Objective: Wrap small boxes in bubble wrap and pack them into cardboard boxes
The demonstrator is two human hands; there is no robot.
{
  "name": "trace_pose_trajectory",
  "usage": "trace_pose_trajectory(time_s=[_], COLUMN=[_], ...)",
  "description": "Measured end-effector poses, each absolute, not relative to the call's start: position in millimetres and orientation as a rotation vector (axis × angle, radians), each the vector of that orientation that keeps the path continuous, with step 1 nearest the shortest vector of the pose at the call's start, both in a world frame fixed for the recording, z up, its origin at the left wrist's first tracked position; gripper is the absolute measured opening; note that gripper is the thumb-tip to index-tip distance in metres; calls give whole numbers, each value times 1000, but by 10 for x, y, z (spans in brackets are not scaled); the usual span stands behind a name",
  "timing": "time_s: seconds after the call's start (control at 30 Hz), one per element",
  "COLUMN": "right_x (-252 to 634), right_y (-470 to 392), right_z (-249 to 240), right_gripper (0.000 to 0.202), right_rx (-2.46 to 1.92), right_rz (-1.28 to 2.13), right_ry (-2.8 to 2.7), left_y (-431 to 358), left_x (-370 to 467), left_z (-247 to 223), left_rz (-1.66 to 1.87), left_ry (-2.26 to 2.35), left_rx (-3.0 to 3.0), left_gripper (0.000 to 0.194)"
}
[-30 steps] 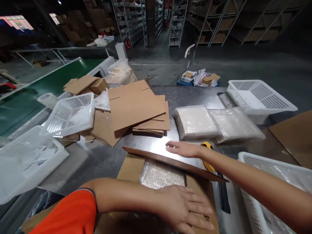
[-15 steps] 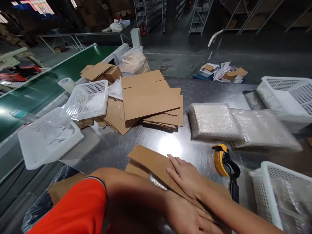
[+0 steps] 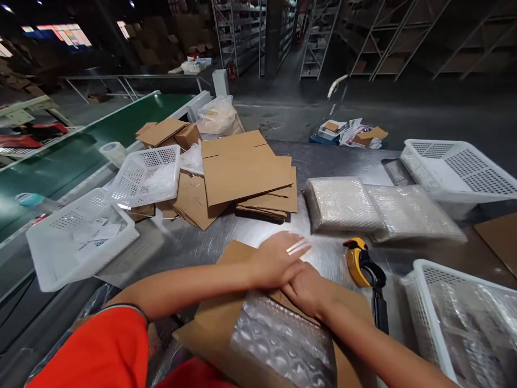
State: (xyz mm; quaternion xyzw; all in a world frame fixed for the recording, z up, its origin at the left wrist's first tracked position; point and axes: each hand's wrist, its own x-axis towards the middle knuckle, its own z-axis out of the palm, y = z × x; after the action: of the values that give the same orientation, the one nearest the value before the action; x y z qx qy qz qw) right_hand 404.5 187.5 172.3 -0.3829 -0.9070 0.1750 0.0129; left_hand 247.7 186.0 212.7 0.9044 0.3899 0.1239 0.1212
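Observation:
An open cardboard box (image 3: 226, 318) lies at the bottom centre, with bubble wrap (image 3: 283, 339) inside it. Across its far flap my left hand (image 3: 278, 258) reaches from the left, its fingers stretched to the right and slightly blurred. A white streak shows at those fingers; I cannot make out what it is. My right hand (image 3: 307, 285) rests flat on the same flap, its fingertips partly covered by the left hand. To the right of the box lies a yellow and black tape dispenser (image 3: 363, 267).
Flat cardboard sheets (image 3: 246, 172) are stacked beyond the box. White baskets stand at left (image 3: 76, 242), right (image 3: 456, 167) and lower right (image 3: 424, 307). Bubble-wrapped packages (image 3: 343, 205) lie right of centre. A green conveyor (image 3: 92, 145) runs along the left.
My left hand has moved up and away from the box's near part onto the far flap, meeting my right hand. The flap is folded back, and more bubble wrap shows. The view has shifted slightly.

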Motion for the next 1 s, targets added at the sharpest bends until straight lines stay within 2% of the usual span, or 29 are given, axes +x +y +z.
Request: trace_pose_trajectory(time_s=[0.07, 0.17, 0.33, 0.5, 0.7, 1.0], right_x=[4015, 4041, 4451, 4734, 4660, 4656], right_y=[1794, 1681, 1554, 1436, 1411, 1501], right_z=[1779, 1856, 1846, 1769, 1737, 1753], right_gripper=[45, 52, 53, 54, 46, 23], right_rx=[-1258, -1407, -1450, -1497, -1497, -1392], right_rz=[466, 343, 380, 352, 158, -129], right_ry=[-2865, -2868, -2807, -2716, -2640, -2441], left_y=[1881, 1779, 1568, 1478, 1475, 1647], left_x=[2311, 2256, 2356, 2342, 2310, 2288], left_z=[2076, 1946, 1865, 1848, 1776, 1697], left_rz=[113, -77, -107, -16, 57, 145], left_ry=[1478, 1486, 1592, 1558, 1495, 1335], left_rx=[2385, 2334, 2430, 2418, 2479, 2579], left_gripper=[53, 57, 61, 73, 72, 70])
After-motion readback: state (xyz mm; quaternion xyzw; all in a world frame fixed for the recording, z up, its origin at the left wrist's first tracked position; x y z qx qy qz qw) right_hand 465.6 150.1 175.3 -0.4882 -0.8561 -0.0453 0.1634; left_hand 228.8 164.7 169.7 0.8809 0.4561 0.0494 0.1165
